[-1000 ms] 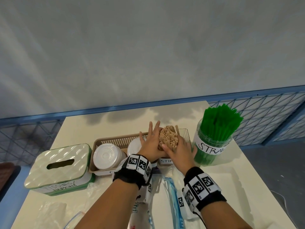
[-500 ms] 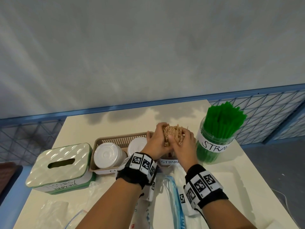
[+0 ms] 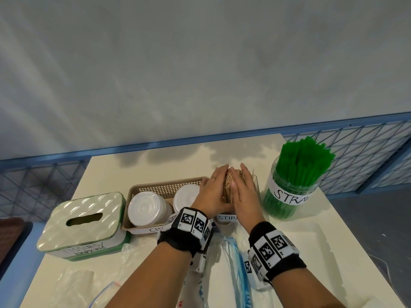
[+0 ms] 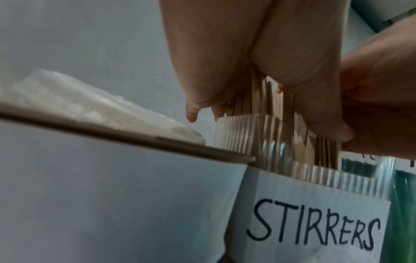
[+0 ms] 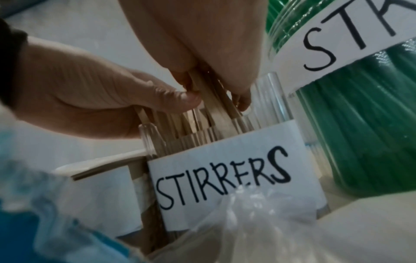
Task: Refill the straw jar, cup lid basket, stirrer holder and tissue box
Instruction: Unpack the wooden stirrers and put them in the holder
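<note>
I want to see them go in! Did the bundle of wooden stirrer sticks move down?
Yes. The bundle of wooden stirrer sticks has sunk lower into the clear ribbed holder labelled STIRRERS, judged against the brown plastic basket.

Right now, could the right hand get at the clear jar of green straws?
Probably yes: the right hand is beside the clear jar of green straws, nothing between, but it is pressing the wooden stirrers.
</note>
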Demonstrator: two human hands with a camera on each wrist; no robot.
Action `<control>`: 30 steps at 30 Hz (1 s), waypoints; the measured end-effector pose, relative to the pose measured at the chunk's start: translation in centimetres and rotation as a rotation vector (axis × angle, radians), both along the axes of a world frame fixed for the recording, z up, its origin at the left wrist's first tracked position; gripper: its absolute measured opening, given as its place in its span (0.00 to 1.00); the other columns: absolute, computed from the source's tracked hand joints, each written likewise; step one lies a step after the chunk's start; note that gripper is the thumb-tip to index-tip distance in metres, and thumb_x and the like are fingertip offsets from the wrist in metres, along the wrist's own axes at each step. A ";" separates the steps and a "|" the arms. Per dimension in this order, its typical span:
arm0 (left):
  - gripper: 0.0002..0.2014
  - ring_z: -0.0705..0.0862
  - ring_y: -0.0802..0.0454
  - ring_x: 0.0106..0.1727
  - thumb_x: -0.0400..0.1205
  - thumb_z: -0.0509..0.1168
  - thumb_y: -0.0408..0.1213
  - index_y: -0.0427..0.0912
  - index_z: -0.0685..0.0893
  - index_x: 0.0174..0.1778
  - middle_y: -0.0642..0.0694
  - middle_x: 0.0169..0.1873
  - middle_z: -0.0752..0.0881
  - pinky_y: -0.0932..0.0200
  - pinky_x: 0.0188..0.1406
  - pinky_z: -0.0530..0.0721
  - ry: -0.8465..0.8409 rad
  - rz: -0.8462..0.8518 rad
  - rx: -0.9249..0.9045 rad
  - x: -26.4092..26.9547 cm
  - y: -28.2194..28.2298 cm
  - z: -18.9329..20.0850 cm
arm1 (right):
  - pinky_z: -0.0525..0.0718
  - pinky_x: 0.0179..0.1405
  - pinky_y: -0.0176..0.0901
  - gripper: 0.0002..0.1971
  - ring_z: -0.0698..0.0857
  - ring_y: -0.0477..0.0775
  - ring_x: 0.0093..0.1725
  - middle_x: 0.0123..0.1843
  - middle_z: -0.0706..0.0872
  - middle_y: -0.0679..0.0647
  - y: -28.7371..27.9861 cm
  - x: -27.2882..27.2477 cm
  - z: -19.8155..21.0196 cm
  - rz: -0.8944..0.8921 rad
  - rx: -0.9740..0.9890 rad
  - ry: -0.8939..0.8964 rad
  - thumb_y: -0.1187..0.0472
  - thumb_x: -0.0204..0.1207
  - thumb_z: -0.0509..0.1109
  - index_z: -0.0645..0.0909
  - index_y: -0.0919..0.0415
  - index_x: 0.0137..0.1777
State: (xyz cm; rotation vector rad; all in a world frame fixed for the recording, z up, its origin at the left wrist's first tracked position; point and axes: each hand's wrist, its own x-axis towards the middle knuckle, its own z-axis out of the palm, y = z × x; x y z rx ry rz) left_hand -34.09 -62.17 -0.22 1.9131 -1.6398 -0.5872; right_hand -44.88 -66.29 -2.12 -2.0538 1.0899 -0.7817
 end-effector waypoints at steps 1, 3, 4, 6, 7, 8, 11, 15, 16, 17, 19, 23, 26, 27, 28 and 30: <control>0.51 0.55 0.53 0.82 0.70 0.76 0.44 0.43 0.49 0.82 0.47 0.81 0.57 0.47 0.80 0.48 0.007 0.004 0.007 0.1 0.0 -0.1 | 0.54 0.83 0.54 0.22 0.53 0.49 0.83 0.84 0.52 0.46 0.0 0.0 0.1 0.002 0.018 0.003 0.56 0.86 0.52 0.63 0.48 0.79; 0.51 0.56 0.50 0.82 0.69 0.77 0.44 0.42 0.51 0.82 0.45 0.81 0.58 0.43 0.82 0.54 0.036 0.020 0.014 0.4 0.0 -0.2 | 0.53 0.83 0.52 0.22 0.53 0.49 0.83 0.84 0.53 0.46 0.1 0.0 0.4 0.010 0.043 -0.004 0.54 0.86 0.52 0.62 0.49 0.80; 0.52 0.57 0.50 0.82 0.68 0.77 0.44 0.42 0.51 0.82 0.45 0.81 0.58 0.43 0.81 0.58 0.052 0.030 0.020 0.6 0.1 -0.1 | 0.53 0.83 0.54 0.22 0.54 0.49 0.83 0.84 0.54 0.46 0.2 -0.1 0.6 0.011 0.054 -0.017 0.53 0.86 0.52 0.61 0.48 0.80; 0.54 0.59 0.49 0.81 0.67 0.78 0.45 0.42 0.51 0.82 0.44 0.81 0.57 0.45 0.80 0.61 0.064 0.046 0.042 0.9 0.4 0.2 | 0.56 0.82 0.56 0.23 0.55 0.47 0.82 0.84 0.55 0.46 0.5 -0.4 1.3 0.007 0.078 -0.055 0.52 0.85 0.52 0.61 0.48 0.80; 0.54 0.58 0.49 0.81 0.66 0.79 0.46 0.42 0.51 0.82 0.44 0.81 0.57 0.47 0.80 0.61 0.065 0.050 0.058 1.0 0.6 0.6 | 0.56 0.82 0.54 0.23 0.55 0.45 0.81 0.83 0.56 0.46 0.7 -0.6 1.8 0.009 0.090 -0.074 0.51 0.85 0.52 0.61 0.48 0.80; 0.55 0.58 0.49 0.81 0.66 0.79 0.47 0.42 0.51 0.82 0.44 0.81 0.56 0.50 0.80 0.61 0.067 0.052 0.071 1.2 0.9 1.1 | 0.56 0.81 0.48 0.23 0.56 0.41 0.79 0.83 0.56 0.46 1.0 -0.9 2.3 0.016 0.097 -0.087 0.51 0.85 0.52 0.62 0.49 0.80; 0.52 0.61 0.50 0.80 0.68 0.77 0.50 0.44 0.53 0.82 0.45 0.81 0.56 0.58 0.77 0.62 0.080 0.064 0.085 1.2 2.7 3.6 | 0.57 0.70 0.31 0.22 0.59 0.36 0.73 0.82 0.61 0.49 2.0 -1.5 4.0 0.044 0.080 -0.103 0.53 0.85 0.54 0.64 0.53 0.79; 0.38 0.70 0.59 0.67 0.75 0.71 0.48 0.45 0.62 0.79 0.47 0.72 0.72 0.70 0.62 0.65 0.046 0.105 0.054 0.5 7.1 8.2 | 0.60 0.70 0.32 0.17 0.68 0.50 0.76 0.75 0.72 0.54 4.5 -2.1 5.6 0.069 0.035 -0.091 0.59 0.83 0.61 0.75 0.58 0.70; 0.34 0.72 0.59 0.68 0.75 0.70 0.48 0.45 0.67 0.76 0.48 0.70 0.75 0.68 0.62 0.67 0.031 0.118 0.034 0.4 8.7 9.2 | 0.61 0.68 0.27 0.15 0.70 0.50 0.74 0.73 0.74 0.54 5.4 -2.3 5.9 0.088 0.023 -0.084 0.60 0.82 0.62 0.78 0.59 0.68; 0.29 0.74 0.59 0.67 0.76 0.70 0.48 0.46 0.72 0.72 0.50 0.67 0.78 0.67 0.62 0.70 0.033 0.133 0.014 0.5 10.3 10.0 | 0.62 0.67 0.23 0.14 0.71 0.49 0.71 0.71 0.75 0.55 6.4 -2.4 6.1 0.114 0.022 -0.087 0.61 0.82 0.63 0.79 0.60 0.66; 0.20 0.79 0.61 0.60 0.76 0.70 0.46 0.46 0.79 0.63 0.54 0.58 0.82 0.66 0.58 0.76 0.069 0.182 -0.004 0.6 14.3 11.0 | 0.70 0.71 0.32 0.12 0.73 0.50 0.68 0.68 0.76 0.53 8.8 -2.7 6.3 0.189 0.055 -0.101 0.63 0.80 0.65 0.81 0.59 0.62; 0.08 0.85 0.59 0.47 0.75 0.72 0.46 0.48 0.84 0.44 0.55 0.43 0.87 0.64 0.50 0.82 0.019 0.246 0.072 0.5 22.1 9.6 | 0.74 0.69 0.41 0.12 0.78 0.50 0.63 0.64 0.79 0.53 14.3 -3.0 5.2 0.351 0.096 -0.008 0.64 0.78 0.68 0.82 0.57 0.60; 0.12 0.84 0.56 0.48 0.74 0.73 0.50 0.49 0.83 0.46 0.52 0.46 0.86 0.63 0.51 0.81 -0.118 0.214 0.332 -0.4 26.6 5.6 | 0.74 0.66 0.36 0.11 0.79 0.48 0.61 0.62 0.80 0.52 18.1 -3.1 3.6 0.454 0.121 0.058 0.63 0.77 0.68 0.82 0.55 0.59; 0.16 0.82 0.55 0.52 0.73 0.73 0.51 0.48 0.82 0.52 0.51 0.50 0.84 0.63 0.53 0.79 -0.156 0.174 0.422 -0.9 27.7 4.1 | 0.72 0.64 0.33 0.11 0.79 0.48 0.61 0.62 0.80 0.52 19.2 -3.1 3.0 0.492 0.131 0.092 0.62 0.78 0.68 0.82 0.55 0.59; 0.22 0.80 0.54 0.57 0.72 0.74 0.50 0.47 0.80 0.58 0.50 0.55 0.82 0.63 0.57 0.77 -0.174 0.140 0.497 -1.5 28.7 2.6 | 0.71 0.62 0.31 0.11 0.79 0.48 0.62 0.61 0.79 0.51 20.1 -3.1 2.4 0.522 0.136 0.131 0.61 0.78 0.68 0.81 0.55 0.59; 0.34 0.75 0.51 0.66 0.70 0.76 0.48 0.48 0.71 0.71 0.49 0.65 0.75 0.59 0.66 0.72 -0.185 0.122 0.591 -2.7 30.2 0.0 | 0.72 0.66 0.34 0.12 0.78 0.48 0.63 0.62 0.79 0.50 21.6 -3.1 1.2 0.549 0.122 0.205 0.58 0.78 0.68 0.80 0.53 0.60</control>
